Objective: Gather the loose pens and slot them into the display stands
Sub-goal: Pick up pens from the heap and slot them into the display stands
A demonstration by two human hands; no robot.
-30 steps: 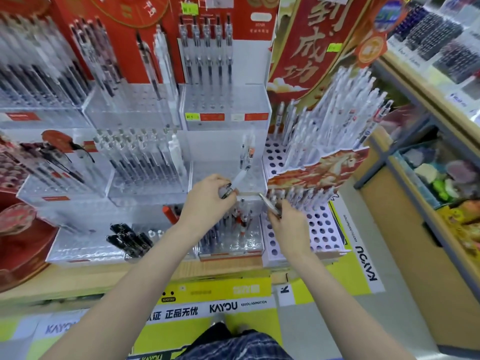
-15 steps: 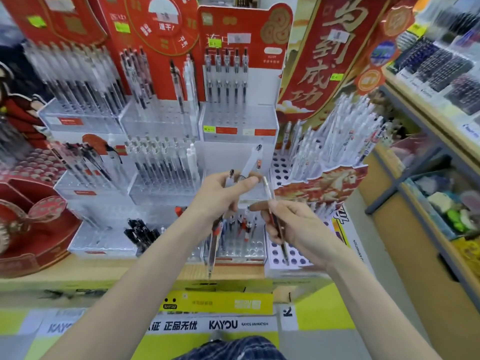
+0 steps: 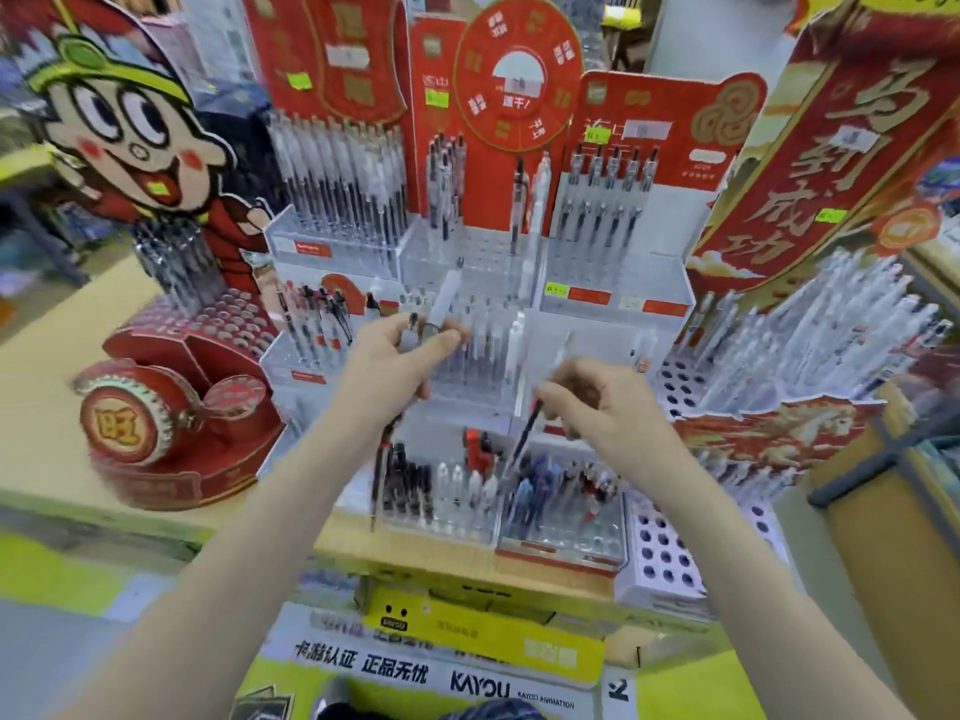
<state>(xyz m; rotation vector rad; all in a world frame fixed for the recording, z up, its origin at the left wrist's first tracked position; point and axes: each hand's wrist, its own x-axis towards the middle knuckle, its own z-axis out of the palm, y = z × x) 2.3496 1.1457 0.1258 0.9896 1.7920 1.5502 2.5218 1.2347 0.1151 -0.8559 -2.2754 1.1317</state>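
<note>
My left hand (image 3: 400, 366) grips two pens: a white pen (image 3: 445, 298) pointing up past my fingers and a dark pen (image 3: 381, 472) hanging down below my palm. My right hand (image 3: 597, 402) pinches a dark pen (image 3: 524, 439) that slants down toward the low clear stand (image 3: 561, 537). Both hands hover in front of the tiered clear display stands (image 3: 467, 262), which hold rows of upright pens. The picture is blurred, so fine detail of the grips is hard to see.
A red drum-shaped stand (image 3: 156, 418) with a cartoon figure sits at the left. A white perforated stand (image 3: 670, 558) with many pens rises at the right under a red banner (image 3: 831, 148). The wooden shelf edge (image 3: 467, 563) runs below.
The camera has swung left and upward, bringing the cartoon stand into view. Both hands have risen slightly with their pens, and the right hand's pen now slants down to the left.
</note>
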